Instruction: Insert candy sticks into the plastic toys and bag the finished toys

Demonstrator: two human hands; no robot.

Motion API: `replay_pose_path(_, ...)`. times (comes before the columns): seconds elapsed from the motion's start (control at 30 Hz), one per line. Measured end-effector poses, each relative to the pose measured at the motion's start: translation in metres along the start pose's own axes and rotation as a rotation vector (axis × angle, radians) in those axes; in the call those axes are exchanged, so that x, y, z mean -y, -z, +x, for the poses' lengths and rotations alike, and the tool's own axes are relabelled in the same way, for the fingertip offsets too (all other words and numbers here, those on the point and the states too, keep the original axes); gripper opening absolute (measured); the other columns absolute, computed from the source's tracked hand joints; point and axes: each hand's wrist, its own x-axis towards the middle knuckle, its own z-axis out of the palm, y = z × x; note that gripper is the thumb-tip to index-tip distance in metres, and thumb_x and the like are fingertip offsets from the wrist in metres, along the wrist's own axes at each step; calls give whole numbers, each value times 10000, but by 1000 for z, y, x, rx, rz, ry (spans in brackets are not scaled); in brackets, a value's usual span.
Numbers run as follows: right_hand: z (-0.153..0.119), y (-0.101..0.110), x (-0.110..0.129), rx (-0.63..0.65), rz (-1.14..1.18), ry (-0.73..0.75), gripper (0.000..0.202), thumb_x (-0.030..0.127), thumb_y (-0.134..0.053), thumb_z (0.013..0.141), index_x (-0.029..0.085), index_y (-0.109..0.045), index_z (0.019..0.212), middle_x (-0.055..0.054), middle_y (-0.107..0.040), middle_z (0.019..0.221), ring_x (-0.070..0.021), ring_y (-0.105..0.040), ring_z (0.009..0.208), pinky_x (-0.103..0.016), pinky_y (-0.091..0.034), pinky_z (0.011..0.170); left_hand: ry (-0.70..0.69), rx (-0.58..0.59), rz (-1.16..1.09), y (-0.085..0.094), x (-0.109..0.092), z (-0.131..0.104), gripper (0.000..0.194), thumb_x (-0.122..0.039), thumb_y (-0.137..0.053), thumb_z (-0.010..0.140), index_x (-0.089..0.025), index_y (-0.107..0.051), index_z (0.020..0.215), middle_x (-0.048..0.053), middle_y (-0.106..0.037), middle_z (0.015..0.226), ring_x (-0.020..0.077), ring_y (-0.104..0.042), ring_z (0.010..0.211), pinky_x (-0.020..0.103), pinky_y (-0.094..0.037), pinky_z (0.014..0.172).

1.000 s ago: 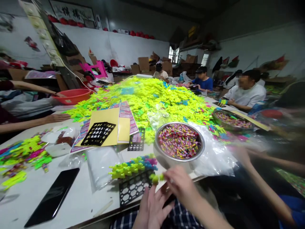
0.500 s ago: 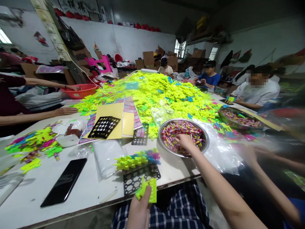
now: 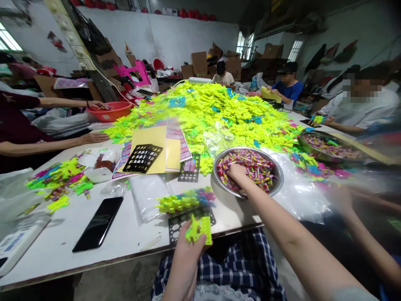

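Note:
My left hand (image 3: 191, 246) holds a yellow-green plastic piece (image 3: 203, 230) between thumb and fingers at the table's front edge. Behind it, a row of yellow, blue and pink plastic pieces (image 3: 184, 200) stands on a black perforated plate (image 3: 178, 221). To the right sits a round metal bowl (image 3: 279, 189) full of small wrapped sweets (image 3: 258, 167). Inside its left part, my right hand (image 3: 238, 172) reaches down among the sweets with fingers bent; the fingertips are hidden, and what they hold, if anything, cannot be seen.
A large heap of yellow-green pieces (image 3: 250, 113) fills the table's middle. A black phone (image 3: 98, 223), plastic bags (image 3: 147, 196) and cards with a black grid (image 3: 143, 158) lie left. Another sweets bowl (image 3: 328, 156) stands right. People sit around; one person's hand (image 3: 95, 138) rests at left.
The view has shifted, so the table appears a little higher and further right. My right hand has moved slightly left within the bowl. The left hand still holds its piece, now tilted differently.

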Motion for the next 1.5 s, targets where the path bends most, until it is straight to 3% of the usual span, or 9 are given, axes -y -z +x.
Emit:
replay_pose_path(0.2, -5, 0, -2, -9, 63, 17, 294, 312, -591, 793, 103, -587, 999, -110, -607, 1031, -212, -583, 935, -373, -470, 792, -12, 1, 33, -2, 1, 1, 671, -299, -760, 520, -194, -439, 1101, 71, -609, 972, 128, -573, 676, 208, -442, 529)
replay_pose_path(0.4, -33, 25, -16, -75, 244, 128, 243, 262, -637, 688, 82, -658, 850, -160, -662, 900, -282, -611, 882, -334, -450, 759, -72, -41, 6, -2, 1, 2, 580, -237, -727, 561, -196, -438, 1062, 66, -625, 985, 161, -598, 868, 269, -450, 781)
replay_pose_path(0.57, -109, 39, -32, -76, 596, 322, 244, 269, -502, 787, 152, -595, 979, -43, -680, 811, -163, -638, 761, -235, -467, 674, -96, -46, 4, -2, -1, 2, 578, -203, -718, 572, -192, -435, 1076, 72, -623, 1001, 172, -595, 916, 308, -425, 866)
replay_pose_path(0.7, -189, 16, -24, 244, 1448, 388, 238, 336, -654, 687, 183, -502, 787, -15, -666, 677, -146, -617, 548, -257, -475, 530, -78, -23, -8, -9, -2, 0, 591, -202, -725, 565, -204, -429, 1077, 62, -621, 1019, 180, -586, 954, 314, -419, 881)
replay_pose_path(0.8, -229, -12, -10, 418, 1676, 265, 294, 352, -693, 657, 193, -456, 729, 6, -642, 617, -134, -590, 502, -227, -442, 457, -62, 13, 5, -15, -3, -4, 592, -229, -723, 584, -215, -414, 1088, 52, -626, 1007, 174, -591, 939, 313, -420, 875)
replay_pose_path(1.0, -250, -36, -2, 487, 1699, 233, 314, 386, -694, 664, 169, -597, 869, -2, -616, 694, -100, -550, 564, -194, -405, 484, -41, 33, -2, -17, -6, -9, 625, -237, -737, 578, -219, -399, 1103, 43, -631, 973, 160, -604, 882, 313, -427, 859)
replay_pose_path(1.23, -251, -35, -7, 476, 1586, 367, 264, 400, -604, 763, 201, -691, 912, 2, -599, 690, -94, -488, 606, -216, -391, 586, 48, 99, 2, -11, -5, -10, 657, -220, -742, 582, -220, -394, 1140, 57, -612, 1027, 168, -600, 897, 308, -438, 851)
replay_pose_path(1.4, -254, -31, -13, 539, 1582, 423, 254, 389, -578, 790, 221, -687, 947, 13, -583, 660, -101, -493, 616, -220, -406, 619, 160, 239, -31, -11, -10, -12, 629, -177, -704, 620, -231, -412, 1174, 59, -596, 1068, 172, -584, 933, 293, -446, 844)
replay_pose_path(1.5, -257, -25, -18, 469, 1473, 518, 256, 375, -531, 826, 226, -673, 978, -8, -617, 772, -125, -528, 712, -237, -424, 689, 205, 312, 8, -10, -10, -10, 561, -185, -697, 621, -204, -471, 1134, 55, -616, 978, 178, -598, 855, 296, -475, 771)
